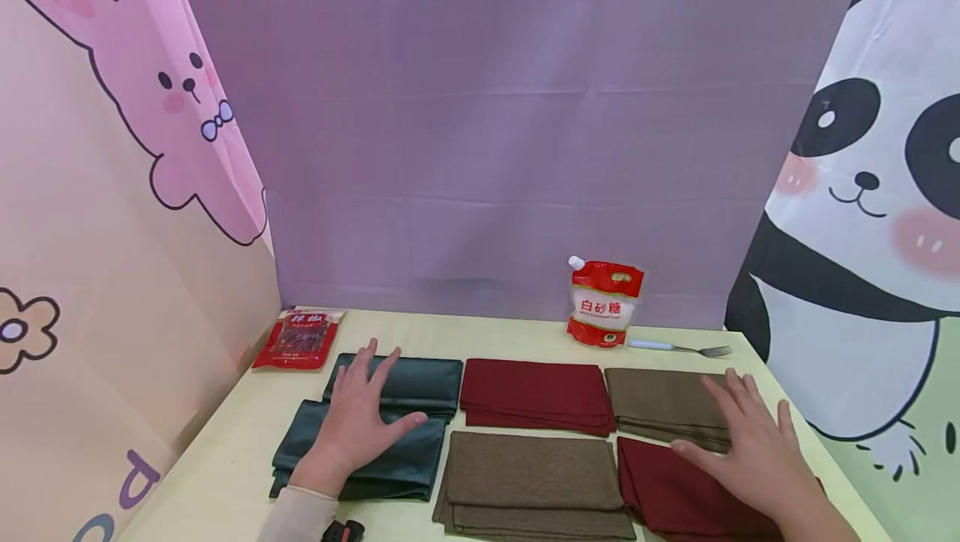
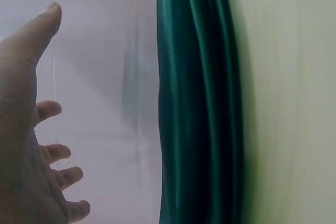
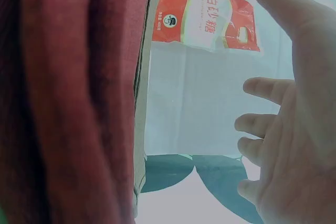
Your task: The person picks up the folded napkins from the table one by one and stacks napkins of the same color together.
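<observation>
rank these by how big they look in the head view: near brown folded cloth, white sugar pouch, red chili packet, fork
1. Near brown folded cloth, clearly largest
2. White sugar pouch and red chili packet: too alike to rank
3. Fork, smallest by area

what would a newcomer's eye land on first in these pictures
Probably the large panda at the right and the pink rabbit at upper left. Next come green cloths, red cloths and brown cloths folded on the table, the left hand spread above the green ones, the right hand above red and brown.
</observation>
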`<action>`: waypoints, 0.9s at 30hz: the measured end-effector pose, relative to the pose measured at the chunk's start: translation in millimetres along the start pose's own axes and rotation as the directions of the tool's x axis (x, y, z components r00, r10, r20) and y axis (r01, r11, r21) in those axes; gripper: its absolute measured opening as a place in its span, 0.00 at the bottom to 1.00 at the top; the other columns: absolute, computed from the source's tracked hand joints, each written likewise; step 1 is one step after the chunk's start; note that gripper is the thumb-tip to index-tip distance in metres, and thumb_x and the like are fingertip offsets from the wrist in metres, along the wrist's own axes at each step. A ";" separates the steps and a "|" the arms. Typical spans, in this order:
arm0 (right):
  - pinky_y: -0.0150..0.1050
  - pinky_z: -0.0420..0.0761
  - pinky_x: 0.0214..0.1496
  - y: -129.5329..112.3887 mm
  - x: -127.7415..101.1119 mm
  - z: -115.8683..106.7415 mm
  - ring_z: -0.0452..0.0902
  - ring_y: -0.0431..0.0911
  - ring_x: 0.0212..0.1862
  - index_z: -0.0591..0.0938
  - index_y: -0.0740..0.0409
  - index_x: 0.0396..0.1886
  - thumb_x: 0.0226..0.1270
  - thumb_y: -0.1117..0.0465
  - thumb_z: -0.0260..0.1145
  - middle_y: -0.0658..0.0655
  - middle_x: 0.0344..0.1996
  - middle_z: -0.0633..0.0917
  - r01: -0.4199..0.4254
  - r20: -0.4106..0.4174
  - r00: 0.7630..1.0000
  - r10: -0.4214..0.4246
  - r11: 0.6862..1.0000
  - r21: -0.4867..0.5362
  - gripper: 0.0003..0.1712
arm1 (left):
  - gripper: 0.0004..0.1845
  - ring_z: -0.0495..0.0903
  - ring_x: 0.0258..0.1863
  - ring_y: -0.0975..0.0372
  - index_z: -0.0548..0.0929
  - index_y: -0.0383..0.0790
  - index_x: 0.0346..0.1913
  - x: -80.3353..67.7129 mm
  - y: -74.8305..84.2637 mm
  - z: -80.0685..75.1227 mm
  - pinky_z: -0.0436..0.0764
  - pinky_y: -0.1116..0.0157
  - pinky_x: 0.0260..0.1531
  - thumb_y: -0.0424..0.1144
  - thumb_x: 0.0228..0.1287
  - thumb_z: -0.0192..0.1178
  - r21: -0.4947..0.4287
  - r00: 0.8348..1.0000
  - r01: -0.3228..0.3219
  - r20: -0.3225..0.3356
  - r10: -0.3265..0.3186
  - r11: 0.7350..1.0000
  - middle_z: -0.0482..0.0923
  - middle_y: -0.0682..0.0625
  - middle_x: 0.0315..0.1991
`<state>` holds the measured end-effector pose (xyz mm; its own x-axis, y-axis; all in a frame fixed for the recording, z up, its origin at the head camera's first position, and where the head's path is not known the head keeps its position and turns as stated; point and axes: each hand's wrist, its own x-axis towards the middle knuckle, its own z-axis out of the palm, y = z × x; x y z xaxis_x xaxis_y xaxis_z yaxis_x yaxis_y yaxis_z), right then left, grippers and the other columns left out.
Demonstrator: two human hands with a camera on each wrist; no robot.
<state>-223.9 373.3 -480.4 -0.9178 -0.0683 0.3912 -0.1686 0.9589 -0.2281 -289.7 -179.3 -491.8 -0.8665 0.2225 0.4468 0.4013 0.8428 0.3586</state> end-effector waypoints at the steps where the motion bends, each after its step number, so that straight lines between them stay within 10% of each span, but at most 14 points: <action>1: 0.72 0.18 0.71 1.1 -0.5 0.0 0.35 0.72 0.81 0.63 0.65 0.78 0.55 0.26 0.74 0.79 0.77 0.56 -0.006 0.003 1.000 0.006 1.000 -0.002 0.65 | 0.58 0.49 0.81 0.41 0.61 0.53 0.83 0.0 2.3 0.7 0.47 0.33 0.75 0.77 0.54 0.67 -0.007 1.000 -0.004 0.007 0.004 1.000 0.47 0.40 0.84; 14: 0.78 0.31 0.72 13.0 -11.1 -6.0 0.59 0.75 0.70 0.68 0.68 0.73 0.54 0.29 0.77 0.80 0.70 0.65 -0.013 -0.010 1.000 0.013 1.000 0.008 0.61 | 0.54 0.53 0.81 0.46 0.59 0.57 0.84 1.4 31.9 11.0 0.52 0.36 0.75 0.73 0.59 0.67 -0.061 0.996 -0.081 0.045 0.083 0.995 0.50 0.45 0.84; 27: 0.83 0.51 0.66 31.7 -19.6 -18.0 0.61 0.81 0.66 0.68 0.70 0.73 0.59 0.31 0.75 0.83 0.69 0.65 -0.063 0.053 0.997 0.062 0.998 0.020 0.59 | 0.48 0.61 0.78 0.46 0.64 0.55 0.82 3.5 62.6 18.5 0.64 0.39 0.72 0.67 0.63 0.69 -0.087 0.992 -0.091 0.080 0.098 0.992 0.56 0.48 0.82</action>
<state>-204.7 410.0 -479.3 -0.9443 -0.0232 0.3282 -0.1175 0.9555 -0.2704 -273.1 -116.7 -482.9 -0.8441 0.3424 0.4126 0.5026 0.7732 0.3867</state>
